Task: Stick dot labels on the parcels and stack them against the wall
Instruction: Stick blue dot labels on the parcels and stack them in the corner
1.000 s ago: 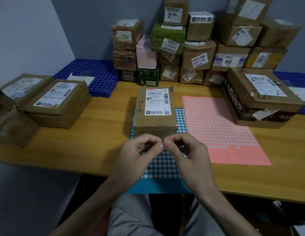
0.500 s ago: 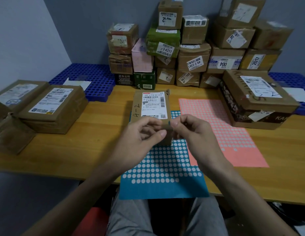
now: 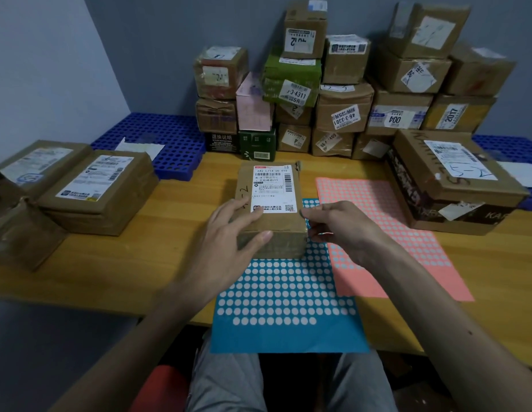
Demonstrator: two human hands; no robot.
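- While the person sits at the near edge of the wooden surface (image 3: 134, 263), a brown parcel (image 3: 270, 221) sits mid-surface. It's on the far end of a blue dot sheet (image 3: 288, 295) that hangs over the near edge.
- Their left hand (image 3: 229, 233) rests on the parcel's top left, fingers spread and pretty much straight, thumb down on the near face. Not really clamping it.
- Their right hand (image 3: 342, 230) is just beside the parcel's right side, fingers curled, index tip right at the top right edge. There's a tiny dark speck at that tip. Honestly can't tell if it's pinching a dot or nothing.
- A pink dot sheet (image 3: 401, 233) lies just right of the blue one.
- A stack of parcels (image 3: 345, 114) runs along the far edge against the wall (image 3: 154, 40). One big box (image 3: 454, 179) sits by the right edge and some flat parcels (image 3: 95, 188) at the left edge.
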